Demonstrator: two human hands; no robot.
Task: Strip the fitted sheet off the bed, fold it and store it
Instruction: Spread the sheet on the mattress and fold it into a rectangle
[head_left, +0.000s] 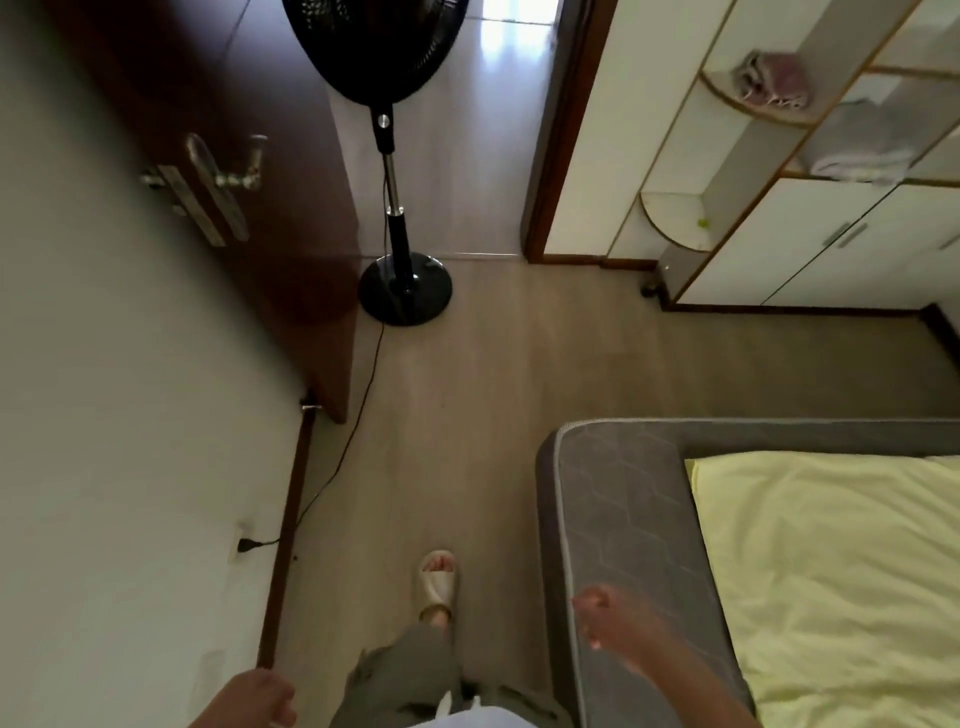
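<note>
A pale yellow sheet (831, 571) lies flat on the grey mattress (613, 493) at the lower right, with the mattress's near corner and left edge bare. My right hand (602, 616) hangs over the mattress's left edge, blurred, fingers loosely curled, holding nothing. My left hand (260, 699) is low at the bottom edge, left of my leg, fingers curled and empty. Neither hand touches the sheet.
A black pedestal fan (402, 286) stands on the wood floor ahead, its cord running to a wall socket (244, 545). A dark wooden door (249, 208) stands open at left. A white shelf unit (779, 182) with folded cloths is at upper right. My sandalled foot (436, 582) is beside the bed.
</note>
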